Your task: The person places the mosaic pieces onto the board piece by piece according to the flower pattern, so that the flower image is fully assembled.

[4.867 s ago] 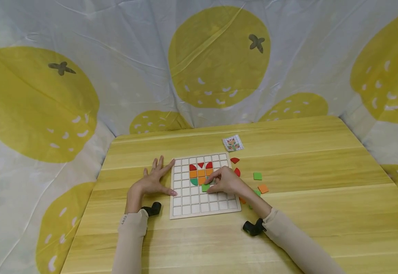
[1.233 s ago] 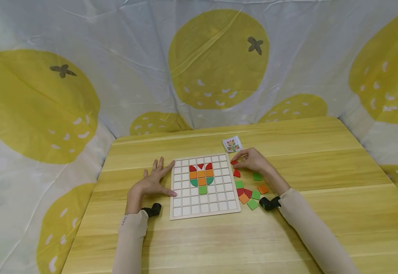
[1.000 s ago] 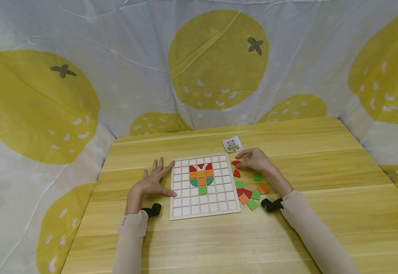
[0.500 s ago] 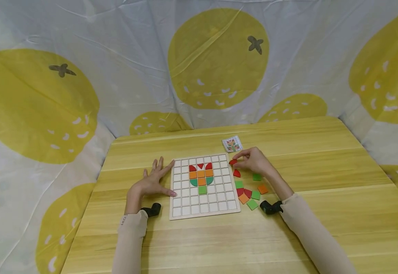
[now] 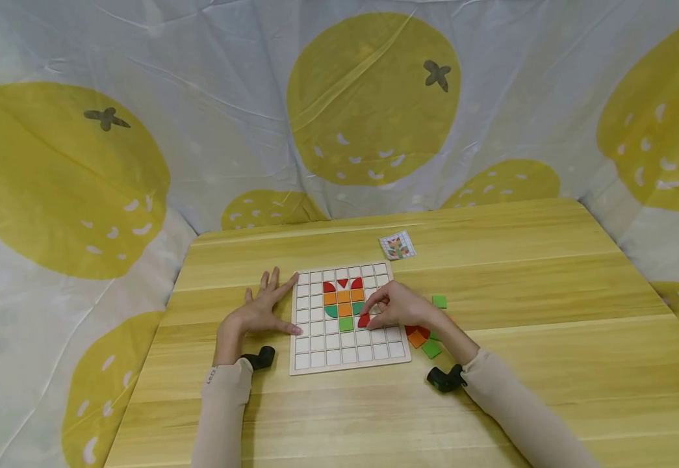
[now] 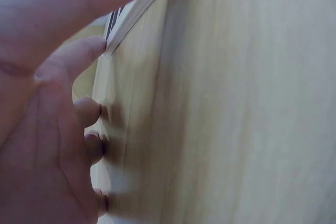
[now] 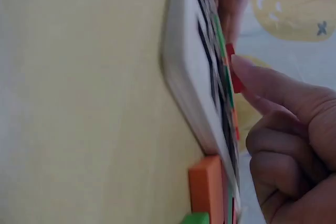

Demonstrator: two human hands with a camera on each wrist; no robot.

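A wooden grid board (image 5: pixel 317 359) lies on the table, with red, orange and green pieces forming a flower shape in its cells. My right hand (image 5: pixel 403 307) pinches a red quarter-circle tile (image 5: pixel 364 320) between thumb and forefinger, over the cell just right of the green square (image 5: pixel 345 324). From the right wrist view, the red tile (image 7: pixel 236 80) stands tilted at the board's surface. Fingers spread, my left hand (image 5: pixel 260 311) rests at the board's left edge, its thumb and forefinger touching the rim; the left wrist view shows that hand's palm (image 6: pixel 42 145) and the board's corner.
Right of the board lie loose tiles, among them an orange tile (image 5: pixel 417 338), a green tile (image 5: pixel 431 349) and another green square (image 5: pixel 439 301); my right hand and forearm hide some. A small pattern card (image 5: pixel 397 245) sits beyond the board's far right corner.
Earlier the right hand placed the green square, then picked up a red tile right of the board. It has since carried that tile left and nearer, over the grid. The left hand stays put.
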